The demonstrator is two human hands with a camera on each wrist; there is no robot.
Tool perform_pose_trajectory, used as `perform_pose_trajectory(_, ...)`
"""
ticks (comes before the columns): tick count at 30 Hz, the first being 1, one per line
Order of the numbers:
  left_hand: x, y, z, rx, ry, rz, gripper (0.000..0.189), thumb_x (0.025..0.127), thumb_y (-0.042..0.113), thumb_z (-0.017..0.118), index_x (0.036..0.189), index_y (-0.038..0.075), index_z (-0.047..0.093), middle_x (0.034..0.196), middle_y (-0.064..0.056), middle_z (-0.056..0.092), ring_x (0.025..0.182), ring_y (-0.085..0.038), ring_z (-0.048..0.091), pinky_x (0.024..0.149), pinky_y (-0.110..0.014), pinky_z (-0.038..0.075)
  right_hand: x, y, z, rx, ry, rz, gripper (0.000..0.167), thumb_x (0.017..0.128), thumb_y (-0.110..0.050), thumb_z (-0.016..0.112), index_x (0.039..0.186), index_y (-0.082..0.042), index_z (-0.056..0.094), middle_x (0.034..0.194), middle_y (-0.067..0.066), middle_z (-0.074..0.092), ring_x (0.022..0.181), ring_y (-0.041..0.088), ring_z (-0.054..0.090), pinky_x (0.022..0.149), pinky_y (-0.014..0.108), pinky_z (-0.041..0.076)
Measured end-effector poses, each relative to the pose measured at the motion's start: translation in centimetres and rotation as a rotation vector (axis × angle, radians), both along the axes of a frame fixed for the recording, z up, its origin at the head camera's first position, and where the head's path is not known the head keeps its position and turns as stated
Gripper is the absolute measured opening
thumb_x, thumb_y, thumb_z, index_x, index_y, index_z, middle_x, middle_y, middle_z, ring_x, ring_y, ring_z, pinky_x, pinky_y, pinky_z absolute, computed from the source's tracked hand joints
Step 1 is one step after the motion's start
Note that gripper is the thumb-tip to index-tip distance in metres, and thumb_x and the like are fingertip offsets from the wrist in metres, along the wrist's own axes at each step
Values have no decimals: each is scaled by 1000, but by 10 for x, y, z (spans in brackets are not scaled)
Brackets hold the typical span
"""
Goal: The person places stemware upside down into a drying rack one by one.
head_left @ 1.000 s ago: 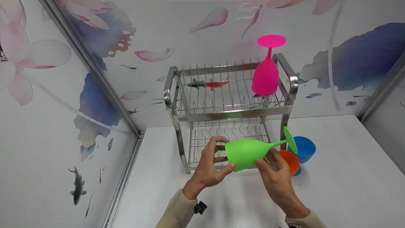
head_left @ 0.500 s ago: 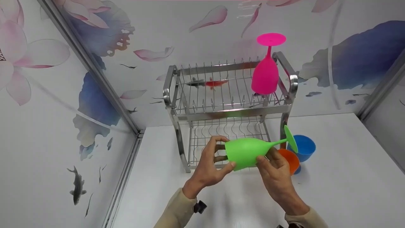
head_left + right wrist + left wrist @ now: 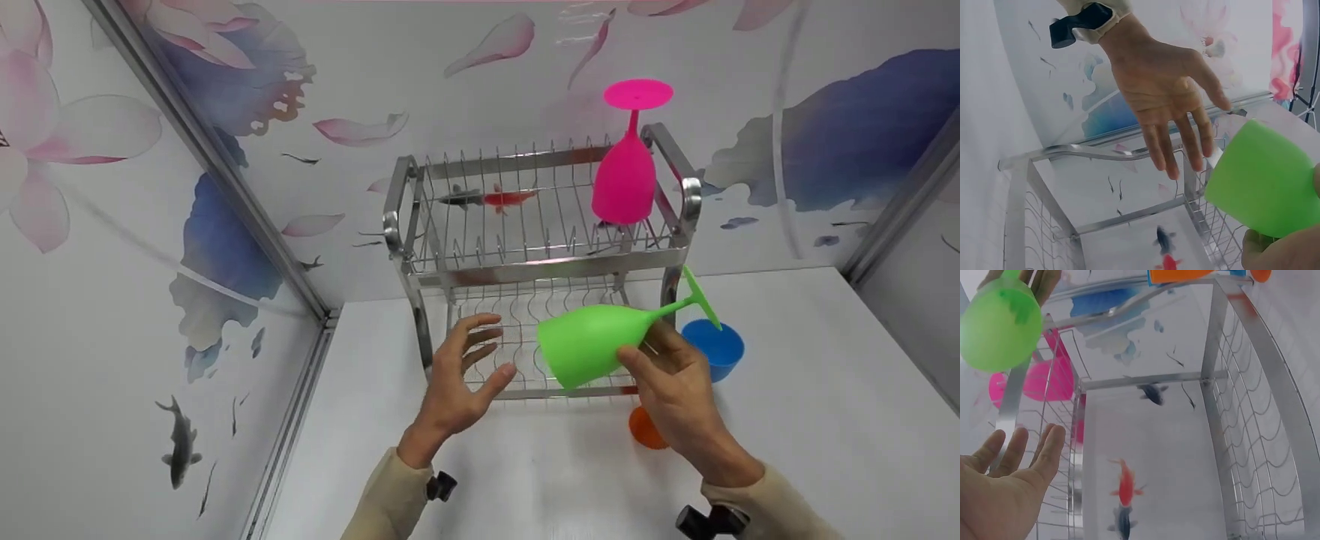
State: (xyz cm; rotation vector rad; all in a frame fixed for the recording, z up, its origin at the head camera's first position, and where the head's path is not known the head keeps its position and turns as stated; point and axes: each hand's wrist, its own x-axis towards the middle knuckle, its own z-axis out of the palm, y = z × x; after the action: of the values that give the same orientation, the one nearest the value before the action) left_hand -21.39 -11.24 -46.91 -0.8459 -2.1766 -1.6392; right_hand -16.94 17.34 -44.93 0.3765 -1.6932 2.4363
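My right hand (image 3: 679, 390) grips a green plastic goblet (image 3: 596, 345) around the lower bowl near the stem. The goblet lies sideways in the air, its mouth to the left and its foot up at the right. To the left of the mouth, my left hand (image 3: 457, 382) is apart from it, fingers spread and holding nothing. In the left wrist view the left palm (image 3: 999, 500) faces the goblet (image 3: 999, 323). The right wrist view shows the goblet (image 3: 1264, 180) with the right thumb and fingers at its side. A pink goblet (image 3: 624, 180) stands upside down on the rack's upper tier.
A two-tier metal dish rack (image 3: 555, 268) stands against the patterned back wall. On the white table (image 3: 825, 420) at right are a blue cup (image 3: 716, 351) and an orange cup (image 3: 646, 429), partly hidden by the right hand.
My left hand has let go of the green goblet and moved left. The right hand has moved slightly up and right with the goblet, its foot tilting higher.
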Motion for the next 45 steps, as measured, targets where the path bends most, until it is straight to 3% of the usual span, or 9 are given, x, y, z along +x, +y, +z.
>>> perform_pose_trajectory(7,-14,-34,-21,-80,22,271,56,95,24,81,144,11,57,143,-7,63,130,-28,66,105,-51,60,-6,8,24,97,14,-10,53,103,9,60,155,3,50,148,12,62,136,23,64,111,32,56)
perform_pose_trajectory(13,-29,-55,-42,-47,32,531,45,92,8,81,132,2,60,124,-14,65,108,-30,69,88,-50,65,-12,20,52,193,-11,-25,54,102,5,65,154,-4,54,147,10,64,133,24,64,108,30,58)
perform_pose_trajectory(15,-34,-61,-47,-31,-4,586,47,93,5,80,134,0,58,126,-17,63,109,-34,68,89,-52,64,-14,23,62,234,18,-30,54,102,4,66,154,-6,54,146,11,65,130,24,66,100,25,61)
perform_pose_trajectory(17,-37,-65,-51,-25,-49,620,50,93,5,80,138,-2,56,131,-20,61,113,-39,66,91,-53,63,-17,26,73,265,50,-28,55,102,5,66,154,-5,55,143,13,66,127,24,67,83,20,64)
perform_pose_trajectory(20,-40,-70,-58,-26,-111,641,53,95,5,78,142,-2,54,136,-21,59,119,-44,65,95,-55,62,-20,27,88,316,91,-9,56,101,5,67,154,-5,54,142,13,67,127,22,69,72,19,63)
perform_pose_trajectory(23,-43,-72,-64,-19,-139,636,52,96,4,76,142,-2,54,137,-22,60,120,-45,66,96,-58,62,-22,27,102,355,120,18,57,101,4,69,155,-5,53,144,12,67,132,19,68,89,22,64)
perform_pose_trajectory(26,-46,-73,-68,-1,-145,628,49,97,2,75,142,-2,55,136,-24,61,118,-46,67,95,-58,62,-24,26,115,431,149,18,58,101,-2,71,156,-7,52,146,9,66,132,14,67,104,27,57)
perform_pose_trajectory(39,-58,-68,-71,-16,-166,585,41,98,-1,71,138,1,60,129,-17,66,107,-32,73,87,-44,67,-38,22,165,676,254,-25,53,101,-13,75,153,-14,59,142,7,68,130,17,69,103,17,55)
perform_pose_trajectory(45,-58,-71,-68,-53,-147,620,39,97,-3,72,135,2,64,118,-16,71,96,-29,76,80,-39,68,-42,15,189,722,312,-43,52,100,-14,77,150,-11,61,141,10,69,126,18,70,104,15,55)
